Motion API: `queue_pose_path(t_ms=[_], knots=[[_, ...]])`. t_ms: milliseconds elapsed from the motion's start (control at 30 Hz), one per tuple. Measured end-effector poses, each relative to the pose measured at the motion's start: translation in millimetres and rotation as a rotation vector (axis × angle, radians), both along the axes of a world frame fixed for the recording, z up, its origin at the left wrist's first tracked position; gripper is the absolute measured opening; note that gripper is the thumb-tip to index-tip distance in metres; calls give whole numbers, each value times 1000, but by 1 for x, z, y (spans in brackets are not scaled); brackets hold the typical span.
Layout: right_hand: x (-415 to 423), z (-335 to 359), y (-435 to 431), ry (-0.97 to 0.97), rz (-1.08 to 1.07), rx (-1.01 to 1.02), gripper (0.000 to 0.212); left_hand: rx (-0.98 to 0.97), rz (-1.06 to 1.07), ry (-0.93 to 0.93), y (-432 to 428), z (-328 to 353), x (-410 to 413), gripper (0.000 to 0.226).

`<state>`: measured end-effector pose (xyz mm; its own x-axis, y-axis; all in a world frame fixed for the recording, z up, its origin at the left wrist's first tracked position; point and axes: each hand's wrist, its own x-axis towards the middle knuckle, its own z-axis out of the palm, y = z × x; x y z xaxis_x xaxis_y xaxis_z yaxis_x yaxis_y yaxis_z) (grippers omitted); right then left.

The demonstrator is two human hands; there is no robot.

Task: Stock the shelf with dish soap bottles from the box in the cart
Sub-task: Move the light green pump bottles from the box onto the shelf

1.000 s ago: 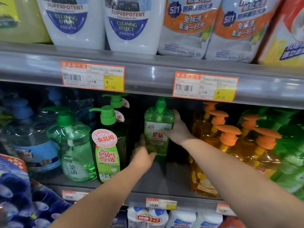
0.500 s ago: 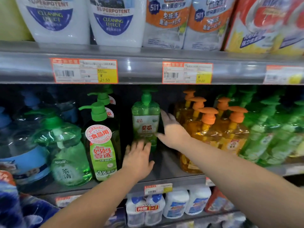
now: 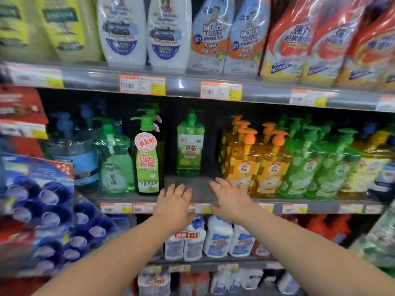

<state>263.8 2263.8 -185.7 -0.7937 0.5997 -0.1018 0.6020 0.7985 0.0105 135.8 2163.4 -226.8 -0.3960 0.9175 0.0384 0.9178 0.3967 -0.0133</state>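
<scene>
Nearest, the left hand and the right hand hover side by side at the front edge of the shelf, fingers straight and slightly spread, holding nothing. Beyond them at 12 o'clock, the green dish soap bottle stands upright, apart from both hands. Orange bottles stand at 2 o'clock.

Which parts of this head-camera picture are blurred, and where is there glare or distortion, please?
Head view: motion blur smears the edges, worst on the blue packs left and the red pouches upper right; the green bottle at centre looks sharpest; glare spots the shelf rail, which the wide lens bows.
</scene>
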Motion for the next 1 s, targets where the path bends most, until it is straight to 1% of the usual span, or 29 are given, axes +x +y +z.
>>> queue_pose_path(t_ms=[133, 267, 433, 533, 633, 1000], knots=[[15, -8, -50, -14, 101, -58, 69, -72, 106, -27, -69, -7, 29, 71], [8, -19, -108, -39, 222, -114, 71, -138, 258, -49, -147, -16, 32, 73], [-21, -18, -178, -59, 390, -112, 71, -112, 428, -21, -238, -20, 18, 72], [-47, -19, -227, -92, 475, -125, 70, -86, 527, -23, -298, -25, 9, 72], [-81, -19, -285, -81, 584, -99, 68, -65, 636, -11, -364, -25, -6, 73], [-223, -32, -555, -82, 922, -95, 70, -56, 951, 6, -635, -20, -94, 74]])
